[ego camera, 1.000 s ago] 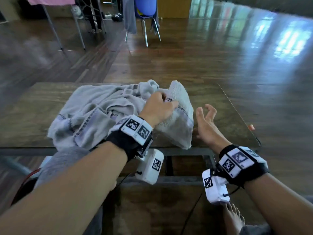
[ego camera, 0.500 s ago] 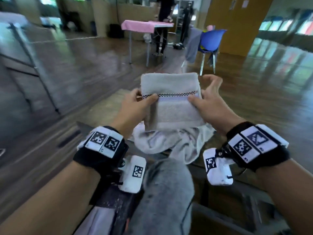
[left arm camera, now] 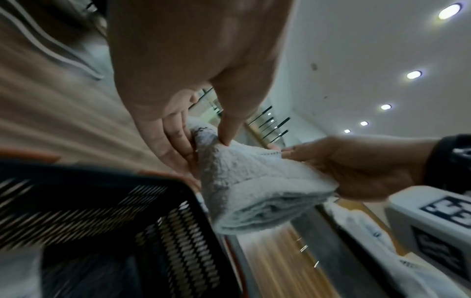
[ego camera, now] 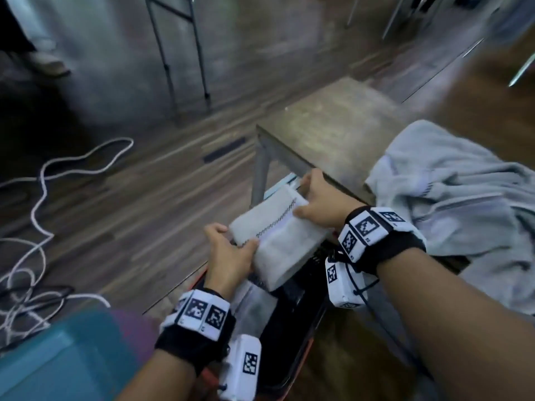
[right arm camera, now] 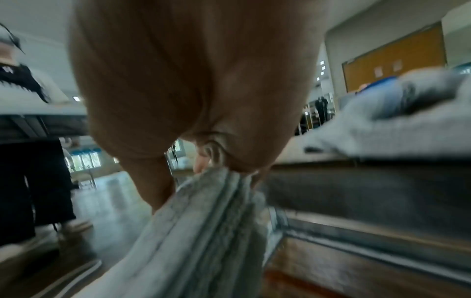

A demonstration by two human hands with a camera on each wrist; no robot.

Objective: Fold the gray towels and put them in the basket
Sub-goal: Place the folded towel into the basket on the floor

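A wooden plank floor [ego camera: 121, 204] runs under a low brown worktop [ego camera: 327, 123], and the whole scene is smeared by motion. The landmark here is the basket [ego camera: 292, 322], a dark slotted one with an orange rim, standing on the floor just beside the worktop's near edge. Directly above the basket's open top is the folded towel [ego camera: 278, 241], a thick gray rectangle with a dark checked stripe across it, held in the air between both hands and tilted. The left hand [ego camera: 228, 256] grips the end of the towel nearest the person, thumb on top and fingers [left arm camera: 175, 149] curled underneath, clamped on the cloth. The right hand [ego camera: 321, 204] grips the far end, on the worktop side of the basket, its thumb on top and fingers wrapped round the folded layers, also clamped on the cloth. Something pale lies inside the basket, too blurred to tell apart. To the right of the basket, on the worktop, lies a heap of unfolded gray towels [ego camera: 451, 198], part of it drooping over the edge. A teal bin [ego camera: 58, 357] sits left of the basket, and white cables [ego camera: 40, 192] trail over the floor beyond it.
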